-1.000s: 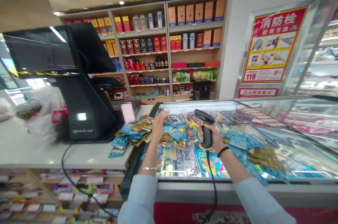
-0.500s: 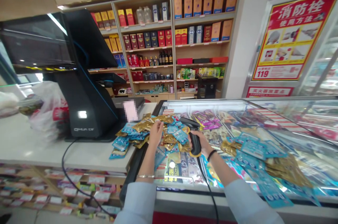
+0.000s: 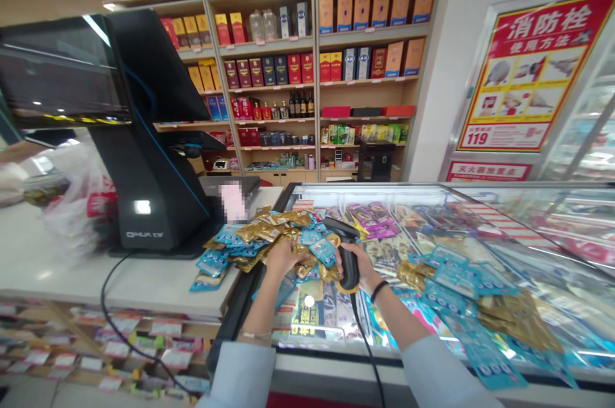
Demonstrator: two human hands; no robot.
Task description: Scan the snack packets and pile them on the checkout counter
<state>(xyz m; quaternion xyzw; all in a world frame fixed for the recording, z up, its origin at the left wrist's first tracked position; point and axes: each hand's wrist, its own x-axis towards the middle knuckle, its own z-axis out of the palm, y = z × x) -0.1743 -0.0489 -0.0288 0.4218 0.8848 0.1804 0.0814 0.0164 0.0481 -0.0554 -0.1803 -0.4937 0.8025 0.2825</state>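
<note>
A heap of gold and blue packets (image 3: 276,227) lies across the counter's edge and the glass freezer top. My left hand (image 3: 283,259) reaches into the near side of the heap, its thumb pointing right; the other fingertips are hidden against the packets. My right hand (image 3: 359,267) is wrapped round the grip of a black and orange barcode scanner (image 3: 350,264), whose head points left over the heap. Its cable hangs down toward me. More blue and gold packets (image 3: 464,286) are spread on the glass to the right.
A black register (image 3: 158,203) stands on the white counter (image 3: 62,277) at left, with a plastic bag (image 3: 79,196) beside it. Purple packets (image 3: 375,219) show at the freezer's far side. Another person's arm (image 3: 19,150) is behind the register.
My left hand has come down from the top of the heap to its near side, its thumb now spread. The scanner has shifted slightly left. A person's arm has appeared at far left.
</note>
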